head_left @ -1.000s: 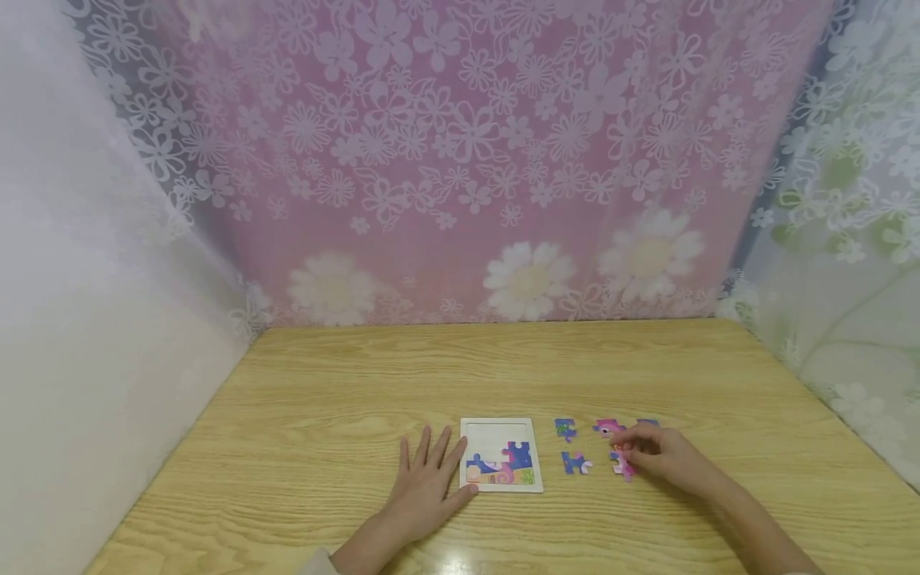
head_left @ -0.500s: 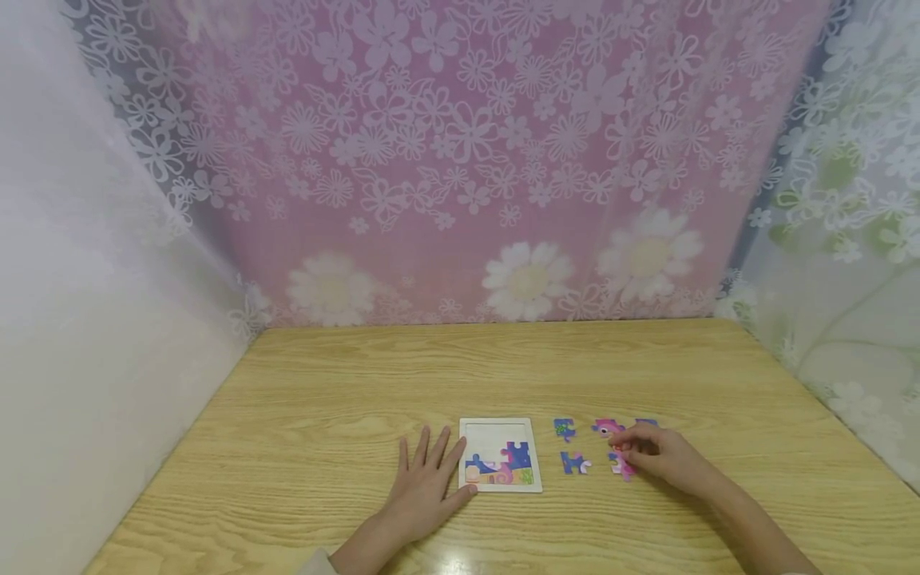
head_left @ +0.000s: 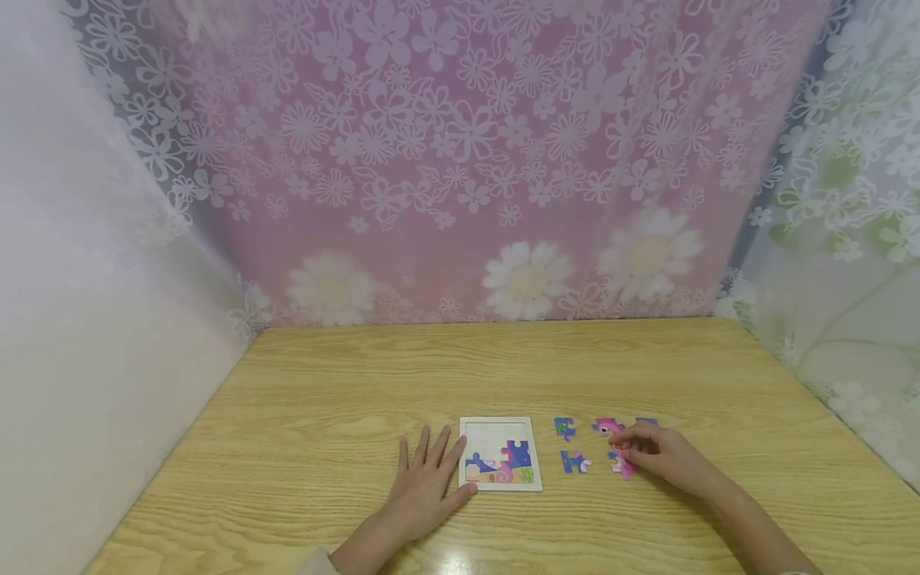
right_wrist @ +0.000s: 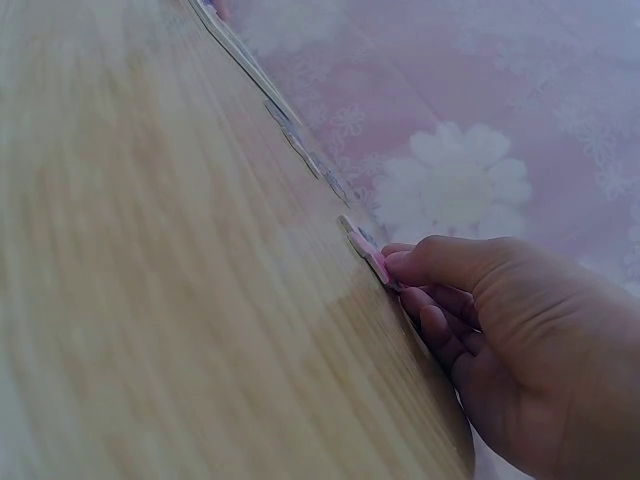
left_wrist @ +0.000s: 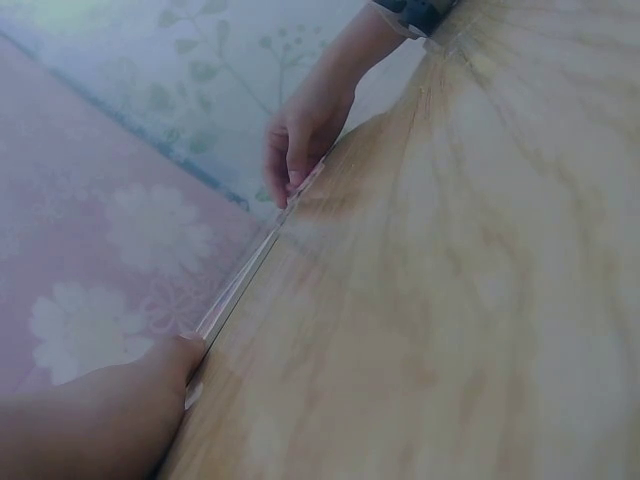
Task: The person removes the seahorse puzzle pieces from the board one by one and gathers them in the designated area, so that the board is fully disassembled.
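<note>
My left hand (head_left: 427,487) lies flat with spread fingers on the table, its thumb and index finger touching the left edge of a white puzzle frame (head_left: 536,467). Joined puzzle pieces (head_left: 519,454) fill the lower part of that frame. To the right of it, my right hand (head_left: 664,457) pinches a pink puzzle piece (head_left: 624,466) at table level. The right wrist view shows the thumb and curled fingers at the end of this pink piece (right_wrist: 370,258). The fingers partly cover a pink piece with an eye (head_left: 607,429) and a blue piece (head_left: 647,421).
Between the frame and my right hand lie a blue piece with green (head_left: 564,429) and a blue piece with a pale curl (head_left: 573,461). The wooden table (head_left: 359,375) ends at a pink floral curtain (head_left: 431,200); pale hangings stand at both sides.
</note>
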`<state>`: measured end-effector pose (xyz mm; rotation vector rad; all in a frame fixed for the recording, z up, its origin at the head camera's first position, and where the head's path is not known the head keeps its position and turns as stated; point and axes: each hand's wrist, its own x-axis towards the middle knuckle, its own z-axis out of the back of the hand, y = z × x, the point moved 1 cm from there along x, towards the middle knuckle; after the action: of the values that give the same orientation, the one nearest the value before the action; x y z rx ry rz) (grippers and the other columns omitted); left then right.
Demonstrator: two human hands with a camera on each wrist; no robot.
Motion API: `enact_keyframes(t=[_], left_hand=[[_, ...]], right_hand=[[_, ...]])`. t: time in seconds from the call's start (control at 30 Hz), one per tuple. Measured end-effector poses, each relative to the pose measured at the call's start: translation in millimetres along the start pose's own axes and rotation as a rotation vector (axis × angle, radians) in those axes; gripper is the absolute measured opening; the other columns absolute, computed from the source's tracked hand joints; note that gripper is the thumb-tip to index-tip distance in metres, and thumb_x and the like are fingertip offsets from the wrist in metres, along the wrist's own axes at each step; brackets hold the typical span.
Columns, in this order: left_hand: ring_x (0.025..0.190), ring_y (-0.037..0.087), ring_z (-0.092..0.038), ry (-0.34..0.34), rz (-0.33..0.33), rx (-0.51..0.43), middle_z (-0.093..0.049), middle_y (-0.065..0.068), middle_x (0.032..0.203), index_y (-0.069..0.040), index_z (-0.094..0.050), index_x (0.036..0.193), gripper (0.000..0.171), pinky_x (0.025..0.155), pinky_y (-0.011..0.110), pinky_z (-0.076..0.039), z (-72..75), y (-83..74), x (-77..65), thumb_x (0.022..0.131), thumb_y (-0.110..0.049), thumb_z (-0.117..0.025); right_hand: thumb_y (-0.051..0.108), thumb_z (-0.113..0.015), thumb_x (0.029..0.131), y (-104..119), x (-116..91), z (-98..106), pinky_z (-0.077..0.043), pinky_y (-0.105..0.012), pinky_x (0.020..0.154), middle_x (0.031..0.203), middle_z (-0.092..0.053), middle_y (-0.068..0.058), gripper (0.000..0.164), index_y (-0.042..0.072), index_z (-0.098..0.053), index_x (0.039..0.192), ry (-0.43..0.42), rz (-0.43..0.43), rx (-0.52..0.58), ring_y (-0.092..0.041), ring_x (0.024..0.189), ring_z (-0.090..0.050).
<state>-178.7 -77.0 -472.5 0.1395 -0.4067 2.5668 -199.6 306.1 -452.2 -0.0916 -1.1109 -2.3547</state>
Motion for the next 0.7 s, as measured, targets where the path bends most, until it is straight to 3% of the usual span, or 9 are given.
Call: enact_keyframes(t=[0.3,0.57,0.7], left_hand=[[0.133,0.043,-0.007,-0.002,-0.006,-0.006,-0.021,0.017,0.148,-0.013,-0.031,0.144,0.069,0.098,0.065,0.001,1.5,-1.2,-0.1,0.093,-0.059,-0.029],[0.133,0.043,-0.006,0.008,-0.001,-0.016,-0.02,0.017,0.148,-0.013,-0.03,0.144,0.069,0.098,0.065,0.0,2.9,-1.4,0.0,0.093,-0.059,-0.027],[0.133,0.043,-0.006,0.003,-0.003,-0.019,-0.02,0.017,0.148,-0.013,-0.03,0.144,0.069,0.097,0.065,0.001,1.6,-0.8,-0.2,0.093,-0.059,-0.029]], right_hand=[[-0.001,-0.062,0.085,-1.0,0.4,-1.5,-0.045,-0.022,0.06,0.084,-0.057,0.001,0.017,0.0,-0.064,0.101,-0.015,0.075,-0.002,-0.008,0.072,-0.052],[-0.002,-0.062,0.084,-4.9,0.4,-2.2,-0.045,-0.022,0.059,0.082,-0.056,-0.007,0.017,0.0,-0.064,0.102,-0.015,0.068,-0.005,-0.01,0.071,-0.051],[-0.001,-0.063,0.085,-4.3,0.6,-2.4,-0.045,-0.022,0.059,0.082,-0.056,-0.005,0.017,0.001,-0.065,0.101,-0.018,0.068,-0.008,-0.01,0.071,-0.051]])
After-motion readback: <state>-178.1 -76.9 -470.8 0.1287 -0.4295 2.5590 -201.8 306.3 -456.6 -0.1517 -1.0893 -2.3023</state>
